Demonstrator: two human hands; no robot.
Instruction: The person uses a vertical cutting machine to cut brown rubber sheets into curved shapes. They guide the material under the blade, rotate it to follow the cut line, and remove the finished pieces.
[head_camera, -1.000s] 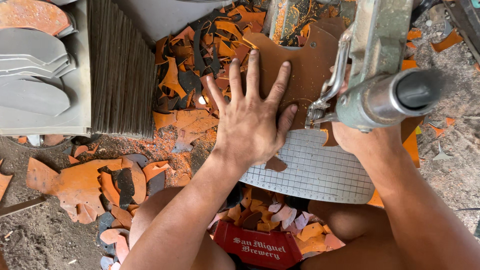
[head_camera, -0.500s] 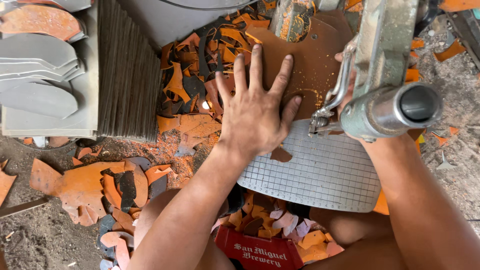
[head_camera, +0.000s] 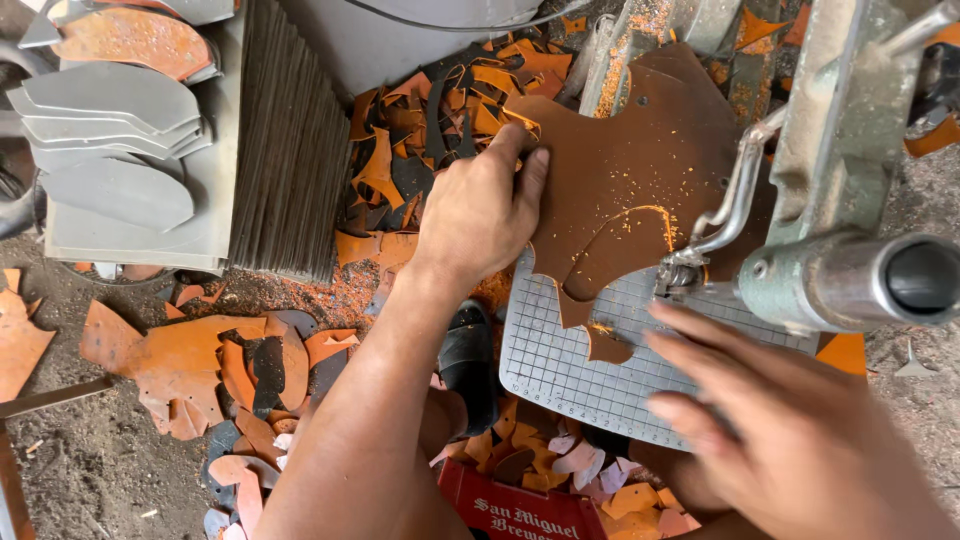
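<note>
One brown leather sheet (head_camera: 640, 170) lies flat on the grey gridded plate (head_camera: 560, 370) of a cutting machine, its long axis running from the near-left corner up toward the far right, with a curved cut line and orange dust showing near its middle. A small brown offcut (head_camera: 607, 345) lies on the grid just beside the sheet's near edge. The left hand (head_camera: 480, 210) is the nearer one: it lies palm-down on the sheet's left edge, fingers together and flat, pressing rather than gripping, the forearm coming in from the lower left. The right hand (head_camera: 790, 430) hovers open and blurred over the plate's near-right part, fingers spread, holding nothing, below the machine's metal arm (head_camera: 850, 280) and its thin bent rod (head_camera: 735, 200). Orange and black scraps (head_camera: 420, 130) lie heaped left of the sheet. Farther left stands a stack of grey shaped templates (head_camera: 110, 150) beside a row of thin dark boards (head_camera: 290, 150).
</note>
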